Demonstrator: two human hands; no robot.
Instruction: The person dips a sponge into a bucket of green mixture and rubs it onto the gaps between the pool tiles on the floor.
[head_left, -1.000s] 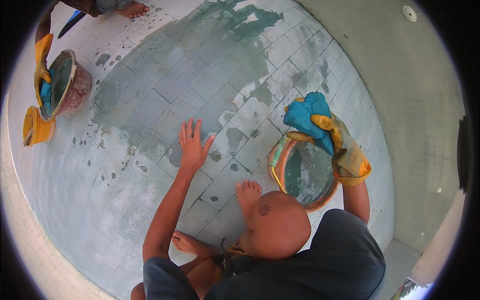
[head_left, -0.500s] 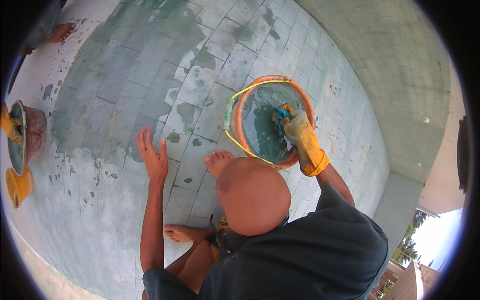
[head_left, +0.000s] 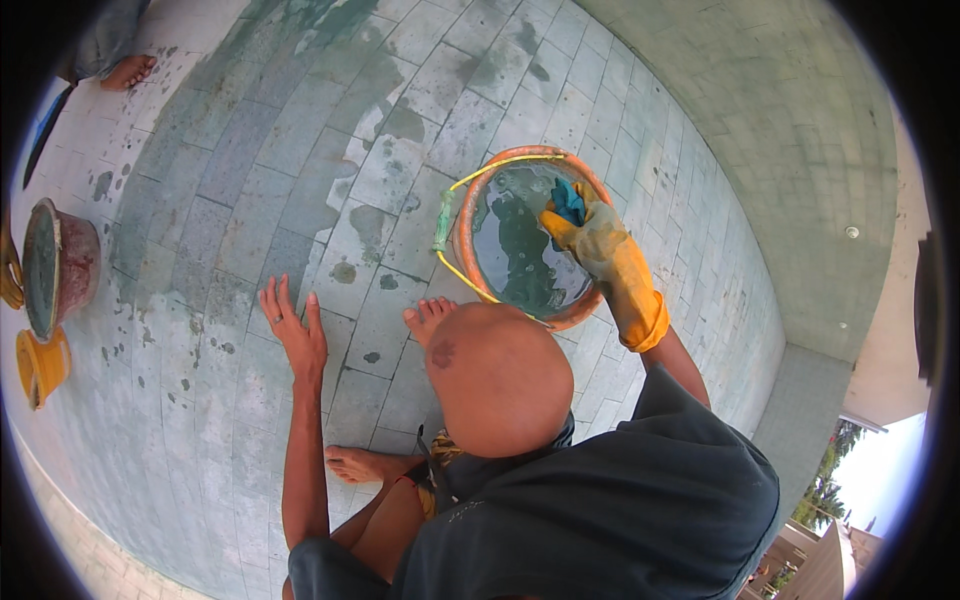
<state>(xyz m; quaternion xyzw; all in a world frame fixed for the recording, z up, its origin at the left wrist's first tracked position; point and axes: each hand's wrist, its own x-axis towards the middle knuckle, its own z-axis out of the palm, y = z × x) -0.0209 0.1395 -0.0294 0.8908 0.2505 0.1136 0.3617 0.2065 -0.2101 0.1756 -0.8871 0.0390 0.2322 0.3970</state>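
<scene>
My right hand (head_left: 608, 250), in a yellow-orange rubber glove, closes on a wet, crumpled blue cloth (head_left: 568, 203). The hand and cloth are over the water inside an orange bucket (head_left: 464, 242), near its right side. The bucket's yellow wire handle, with a green grip (head_left: 444, 220), lies toward its left. My bare left hand (head_left: 297, 330), with a ring on one finger, is open over the tiles, fingers apart and holding nothing. My bent knee (head_left: 500, 380) sits between the two arms, just below the bucket.
Grey-green floor tiles (head_left: 240, 330) show dark wet patches and drips. At the far left are a reddish basin (head_left: 80, 262) of water and a yellow container (head_left: 45, 365), beside part of a gloved hand (head_left: 11, 270). Another person's foot (head_left: 128, 72) is at upper left. A tiled wall (head_left: 790, 150) curves along the right.
My right hand has lifted the blue cloth up from the water toward the bucket's far right. At the left edge, the other gloved hand has moved out of the basin.
</scene>
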